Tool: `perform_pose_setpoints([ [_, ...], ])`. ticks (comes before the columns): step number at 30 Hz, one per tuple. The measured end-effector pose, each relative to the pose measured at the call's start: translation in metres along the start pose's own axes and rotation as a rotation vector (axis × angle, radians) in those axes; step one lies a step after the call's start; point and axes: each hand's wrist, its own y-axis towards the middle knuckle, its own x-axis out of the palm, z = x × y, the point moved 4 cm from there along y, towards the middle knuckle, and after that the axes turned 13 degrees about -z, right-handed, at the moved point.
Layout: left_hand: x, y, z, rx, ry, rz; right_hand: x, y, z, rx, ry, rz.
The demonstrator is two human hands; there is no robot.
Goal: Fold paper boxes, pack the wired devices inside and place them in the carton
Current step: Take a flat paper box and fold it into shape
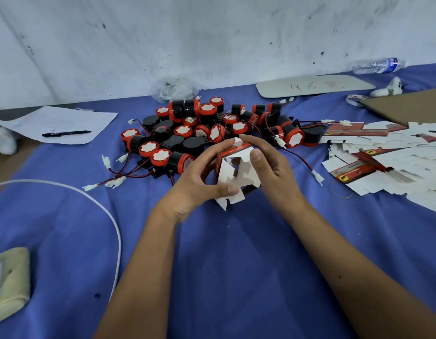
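Fingers of both hands curl round a half-folded paper box (236, 170), held just above the blue cloth (212, 265) in the middle of the table; the left hand (200, 177) grips its left side, thumb pressed low on the white flaps; the right hand (270, 167) clasps the right side, thumb laid on the top edge, forefinger reaching over the red printed panel. White bottom flaps of the box hang loose and unfolded toward the person.

Just beyond the hands lies a heap of wired devices (212, 128), black and red drums with white faces, their red-and-black leads and white plugs trailing over the cloth; to the right spreads a loose pile of flat box blanks (383, 157), white with red panels; a brown carton flap (407, 106) shows at the right edge above them.

Far left, a black pen (65, 133) rests on a sheet of paper (58, 123); a white cable (109, 216) curves across the cloth; a plastic bottle (378, 66) lies on its side against the wall at the back right.
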Motion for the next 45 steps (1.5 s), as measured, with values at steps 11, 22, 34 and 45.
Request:
perform_pose_setpoints([
  [11,-0.007,-0.002,0.001,0.043,-0.075,0.231,0.011,0.003,0.003,-0.010,0.007,-0.182],
  [22,-0.003,0.004,0.002,0.074,0.018,0.389,0.017,0.001,0.005,-0.025,-0.109,-0.293],
  [34,0.016,0.012,0.008,0.150,-0.087,0.409,0.014,0.003,0.001,-0.056,0.043,-0.091],
  [45,0.028,0.014,0.020,0.179,-0.004,0.280,0.006,0.003,0.009,-0.027,-0.030,0.035],
])
